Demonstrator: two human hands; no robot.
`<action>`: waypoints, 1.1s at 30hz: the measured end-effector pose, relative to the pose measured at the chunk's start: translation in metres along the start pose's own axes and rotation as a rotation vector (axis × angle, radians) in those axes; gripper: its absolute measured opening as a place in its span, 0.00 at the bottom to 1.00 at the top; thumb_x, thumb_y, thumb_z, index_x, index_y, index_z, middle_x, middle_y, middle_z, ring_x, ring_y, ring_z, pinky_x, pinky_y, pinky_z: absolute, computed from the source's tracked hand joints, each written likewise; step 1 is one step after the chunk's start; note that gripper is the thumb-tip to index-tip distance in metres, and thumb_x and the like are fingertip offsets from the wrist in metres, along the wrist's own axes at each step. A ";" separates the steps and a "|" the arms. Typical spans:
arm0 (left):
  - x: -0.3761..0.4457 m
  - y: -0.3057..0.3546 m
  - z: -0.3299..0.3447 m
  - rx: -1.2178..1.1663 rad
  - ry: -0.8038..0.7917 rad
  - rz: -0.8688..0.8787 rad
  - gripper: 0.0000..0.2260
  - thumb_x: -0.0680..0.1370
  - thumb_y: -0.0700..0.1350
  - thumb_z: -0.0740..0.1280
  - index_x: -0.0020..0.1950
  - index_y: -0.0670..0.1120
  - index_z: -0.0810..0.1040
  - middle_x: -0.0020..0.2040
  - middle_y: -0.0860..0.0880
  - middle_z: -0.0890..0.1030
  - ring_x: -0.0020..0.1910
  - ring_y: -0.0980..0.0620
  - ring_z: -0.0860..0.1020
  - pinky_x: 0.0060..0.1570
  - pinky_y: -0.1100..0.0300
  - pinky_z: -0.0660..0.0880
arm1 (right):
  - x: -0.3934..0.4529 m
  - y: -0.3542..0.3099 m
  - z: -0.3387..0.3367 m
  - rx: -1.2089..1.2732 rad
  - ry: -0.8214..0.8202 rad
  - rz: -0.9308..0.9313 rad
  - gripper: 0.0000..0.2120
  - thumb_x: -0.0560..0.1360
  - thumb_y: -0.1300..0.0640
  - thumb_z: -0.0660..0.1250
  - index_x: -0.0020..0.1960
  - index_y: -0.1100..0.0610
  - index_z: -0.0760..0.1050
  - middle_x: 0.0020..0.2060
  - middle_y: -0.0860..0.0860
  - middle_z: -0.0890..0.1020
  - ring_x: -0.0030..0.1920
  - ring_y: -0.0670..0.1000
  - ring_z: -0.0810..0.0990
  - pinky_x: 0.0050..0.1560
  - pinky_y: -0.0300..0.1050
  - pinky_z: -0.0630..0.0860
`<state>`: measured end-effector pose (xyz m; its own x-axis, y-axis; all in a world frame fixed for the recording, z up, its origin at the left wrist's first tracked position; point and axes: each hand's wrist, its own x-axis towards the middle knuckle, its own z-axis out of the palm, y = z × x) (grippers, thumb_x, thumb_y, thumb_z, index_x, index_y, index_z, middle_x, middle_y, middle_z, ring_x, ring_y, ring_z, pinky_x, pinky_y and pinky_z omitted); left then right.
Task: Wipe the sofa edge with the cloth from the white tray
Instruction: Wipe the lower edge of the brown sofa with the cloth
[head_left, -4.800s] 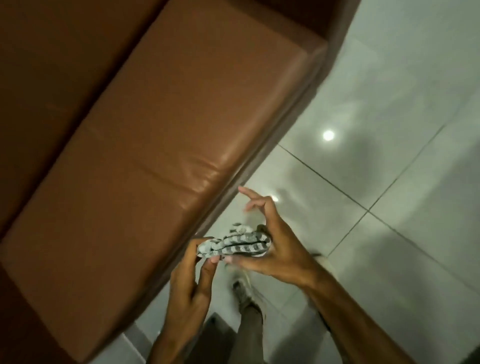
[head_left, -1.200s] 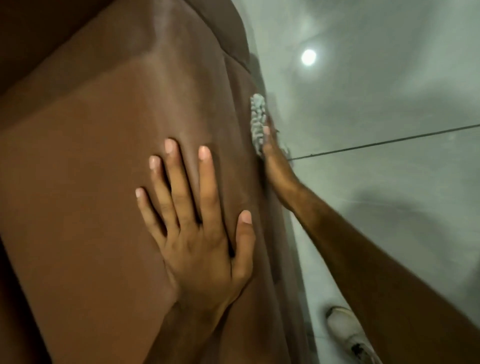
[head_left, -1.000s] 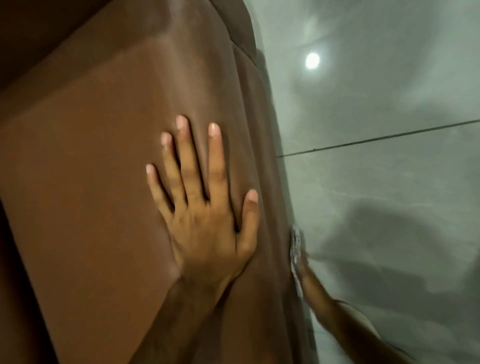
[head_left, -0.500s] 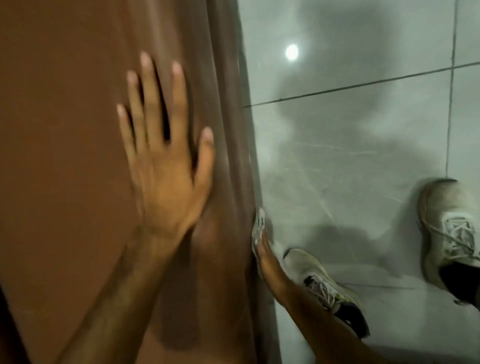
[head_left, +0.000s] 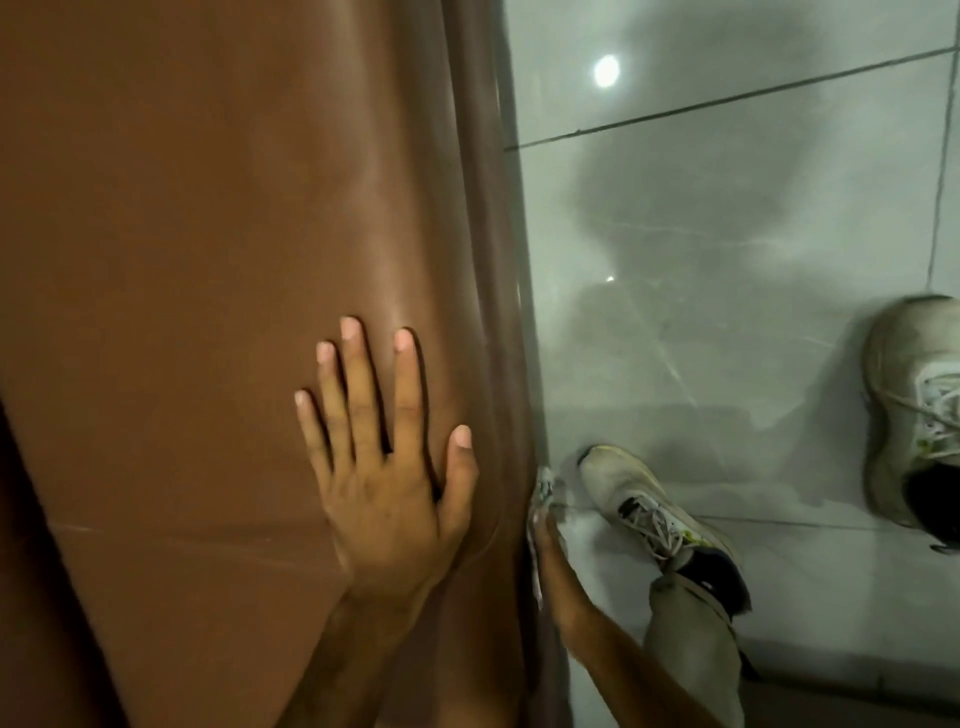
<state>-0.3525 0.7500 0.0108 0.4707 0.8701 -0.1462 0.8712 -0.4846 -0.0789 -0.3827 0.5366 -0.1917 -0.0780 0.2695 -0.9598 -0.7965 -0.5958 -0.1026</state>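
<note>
The brown leather sofa (head_left: 208, 260) fills the left half of the view, its front edge (head_left: 498, 312) running top to bottom near the middle. My left hand (head_left: 384, 467) lies flat on the seat cushion with fingers spread, holding nothing. My right hand (head_left: 558, 566) is pressed side-on against the sofa's front face, low down. It holds the grey-and-white cloth (head_left: 543, 493) flat against the edge. Only a thin strip of the cloth shows above the fingers. The white tray is out of view.
Glossy grey floor tiles (head_left: 727, 260) lie to the right of the sofa, with a ceiling light reflected in them. My two white sneakers (head_left: 654, 514) (head_left: 914, 410) stand on the floor close to the sofa, with a trouser leg (head_left: 691, 649) at the bottom.
Earlier both hands held the folded cloth over the floor. Over the last second my right hand slid the cloth down along the sofa edge, and the view shifted toward my feet.
</note>
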 end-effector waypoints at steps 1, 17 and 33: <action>0.000 0.000 0.000 0.005 0.000 -0.005 0.33 0.86 0.58 0.54 0.89 0.49 0.50 0.89 0.41 0.50 0.89 0.38 0.51 0.87 0.34 0.52 | -0.023 0.006 -0.001 -0.078 -0.036 -0.020 0.35 0.74 0.18 0.56 0.77 0.30 0.69 0.79 0.35 0.66 0.82 0.41 0.62 0.88 0.58 0.56; -0.001 0.001 0.006 0.001 0.031 -0.049 0.33 0.85 0.58 0.55 0.89 0.49 0.54 0.88 0.41 0.53 0.89 0.39 0.52 0.86 0.33 0.54 | -0.078 -0.055 0.026 -0.074 -0.107 0.050 0.46 0.72 0.19 0.63 0.85 0.33 0.57 0.87 0.37 0.62 0.88 0.46 0.59 0.89 0.61 0.55; 0.002 0.003 -0.002 -0.109 -0.060 -0.038 0.30 0.88 0.58 0.55 0.89 0.51 0.56 0.89 0.43 0.52 0.89 0.41 0.50 0.87 0.34 0.50 | -0.127 -0.074 -0.002 -0.802 0.003 0.200 0.09 0.89 0.52 0.60 0.66 0.41 0.74 0.61 0.48 0.85 0.54 0.45 0.85 0.50 0.35 0.77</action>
<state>-0.3487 0.7504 0.0121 0.4307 0.8791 -0.2043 0.8998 -0.4358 0.0215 -0.3125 0.5445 -0.0625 -0.1702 0.0999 -0.9803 -0.0982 -0.9916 -0.0840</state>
